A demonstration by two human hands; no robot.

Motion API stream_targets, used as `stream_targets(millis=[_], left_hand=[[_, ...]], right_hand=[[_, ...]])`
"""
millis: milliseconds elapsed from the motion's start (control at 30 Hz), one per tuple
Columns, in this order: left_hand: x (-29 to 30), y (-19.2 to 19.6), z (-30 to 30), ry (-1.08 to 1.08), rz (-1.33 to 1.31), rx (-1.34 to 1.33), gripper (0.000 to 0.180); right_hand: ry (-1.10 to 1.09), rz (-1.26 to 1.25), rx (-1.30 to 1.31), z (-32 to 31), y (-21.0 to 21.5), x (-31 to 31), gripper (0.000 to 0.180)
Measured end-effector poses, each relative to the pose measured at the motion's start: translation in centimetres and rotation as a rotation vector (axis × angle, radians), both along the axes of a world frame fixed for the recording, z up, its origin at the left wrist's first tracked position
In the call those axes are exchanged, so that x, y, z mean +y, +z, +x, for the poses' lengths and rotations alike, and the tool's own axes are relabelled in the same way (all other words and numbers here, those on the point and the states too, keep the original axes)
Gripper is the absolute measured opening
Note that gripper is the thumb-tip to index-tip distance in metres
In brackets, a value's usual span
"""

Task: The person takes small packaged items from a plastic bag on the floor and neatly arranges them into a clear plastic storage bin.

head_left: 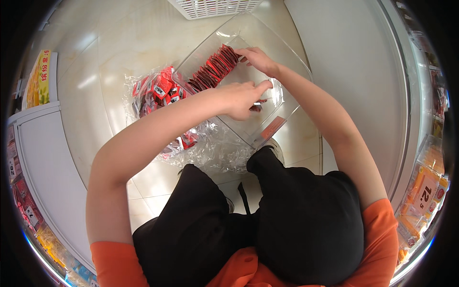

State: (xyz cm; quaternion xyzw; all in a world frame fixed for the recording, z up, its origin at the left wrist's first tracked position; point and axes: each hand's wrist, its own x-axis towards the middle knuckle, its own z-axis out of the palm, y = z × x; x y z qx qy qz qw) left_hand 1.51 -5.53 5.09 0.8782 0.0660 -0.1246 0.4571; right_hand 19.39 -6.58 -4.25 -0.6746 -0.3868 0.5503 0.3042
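A clear plastic bin (297,62) rests on the floor in front of me. Inside it, small flat red packets (213,70) stand on edge in a tight slanting row. My right hand (258,61) reaches in from the right, its fingers curled over the far end of this row. Lower in the bin, my left hand (239,101) is closed with its back toward me; the edges of a few more packets (258,105) show beneath it. Its palm is hidden. Left of the bin lies a clear plastic bag (136,100) full of loose red packets (163,86), partly behind my left forearm.
A white slotted basket (210,8) stands on the tiled floor at the far side. White shelf units (43,138) with packaged goods flank me on the left, and a pale cabinet side (344,62) rises at the right. Crumpled bag film (215,153) spreads near my knees.
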Motion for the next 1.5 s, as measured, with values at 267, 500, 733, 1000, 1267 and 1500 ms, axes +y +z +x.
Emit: stream_targets(millis=[267, 500, 733, 1000, 1267, 1500], left_hand=[[6.9, -3.0, 2.4, 0.239, 0.534, -0.085, 0.038], [6.0, -6.7, 0.6, 0.001, 0.92, -0.053, 0.06], [6.6, -6.9, 1.5, -0.068, 0.966, 0.052, 0.062], [7.9, -7.8, 2.5, -0.019, 0.73, -0.04, 0.054], [7.3, -8.9, 1.3, 0.045, 0.758, -0.099, 0.05], [7.8, -8.0, 1.7, 0.142, 0.559, -0.039, 0.048]], right_hand=[[0.04, -0.058, 0.076, 0.9, 0.2, -0.5, 0.054], [0.224, -0.046, -0.273, 0.3, 0.5, -1.9, 0.053], [0.824, 0.17, -1.071, -5.4, 2.4, -6.8, 0.037], [0.912, 0.309, -1.243, -4.5, -0.1, -8.5, 0.023], [0.085, -0.21, -0.547, 1.1, 11.3, -6.9, 0.02], [-0.236, -0.179, -0.588, -1.8, 5.2, -4.5, 0.021]])
